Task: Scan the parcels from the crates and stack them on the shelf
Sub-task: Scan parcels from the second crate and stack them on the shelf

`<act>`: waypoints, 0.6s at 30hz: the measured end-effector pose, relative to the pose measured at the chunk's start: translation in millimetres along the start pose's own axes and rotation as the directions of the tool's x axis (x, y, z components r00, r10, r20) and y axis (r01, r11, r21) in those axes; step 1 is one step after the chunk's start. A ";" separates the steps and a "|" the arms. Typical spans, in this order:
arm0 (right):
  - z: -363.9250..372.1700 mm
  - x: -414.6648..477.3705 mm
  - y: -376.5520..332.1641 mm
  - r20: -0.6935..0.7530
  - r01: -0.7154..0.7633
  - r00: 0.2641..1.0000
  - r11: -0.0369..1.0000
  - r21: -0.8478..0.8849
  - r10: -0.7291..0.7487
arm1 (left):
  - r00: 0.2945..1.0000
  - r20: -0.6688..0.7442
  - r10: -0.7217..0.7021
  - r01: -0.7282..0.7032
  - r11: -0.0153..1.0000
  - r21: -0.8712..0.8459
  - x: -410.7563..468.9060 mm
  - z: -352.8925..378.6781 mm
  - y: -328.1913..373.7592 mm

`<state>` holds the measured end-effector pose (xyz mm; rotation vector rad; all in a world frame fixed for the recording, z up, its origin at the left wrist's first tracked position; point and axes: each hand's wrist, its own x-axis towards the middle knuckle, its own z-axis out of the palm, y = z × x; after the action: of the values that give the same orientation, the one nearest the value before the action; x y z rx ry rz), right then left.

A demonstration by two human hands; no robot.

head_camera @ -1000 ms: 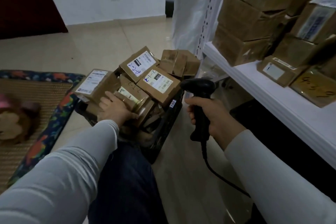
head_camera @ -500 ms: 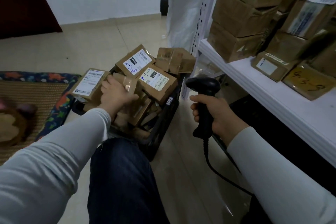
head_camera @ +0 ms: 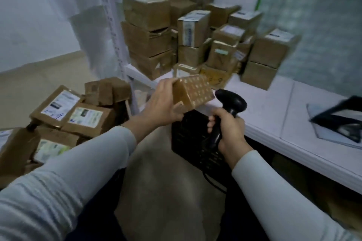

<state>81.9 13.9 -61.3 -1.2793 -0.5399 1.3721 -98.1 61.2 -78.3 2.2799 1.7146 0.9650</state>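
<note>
My left hand (head_camera: 160, 105) grips a small brown cardboard parcel (head_camera: 193, 92) and holds it up in mid-air in front of the white shelf (head_camera: 274, 123). Just to its right, my right hand (head_camera: 228, 131) grips the handle of a black barcode scanner (head_camera: 231, 103), whose head sits close beside the parcel. At the lower left is a crate piled with labelled parcels (head_camera: 66, 111); the crate itself is mostly hidden under them. Stacked parcels (head_camera: 194, 33) fill the back of the shelf.
A second black crate (head_camera: 194, 143) stands on the floor under the shelf edge, below my hands. A dark flat object (head_camera: 340, 121) lies on papers at the shelf's right. The scanner cable hangs down by my right forearm. White sheeting covers the shelf post at the left.
My left hand has lifted a parcel out of the crate and carried it up and right to the scanner. The view has swung right toward the shelf.
</note>
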 end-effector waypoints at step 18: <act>-114.4 50.6 -57.0 -0.221 0.119 0.971 0.983 0.142 -0.086 | 0.992 -0.056 0.111 -0.119 0.978 -0.172 47.7 131.6 102.9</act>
<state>217.5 35.6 -65.4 -1.2370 -0.3390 1.1502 66.5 103.4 -114.9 2.2798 1.4618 1.1500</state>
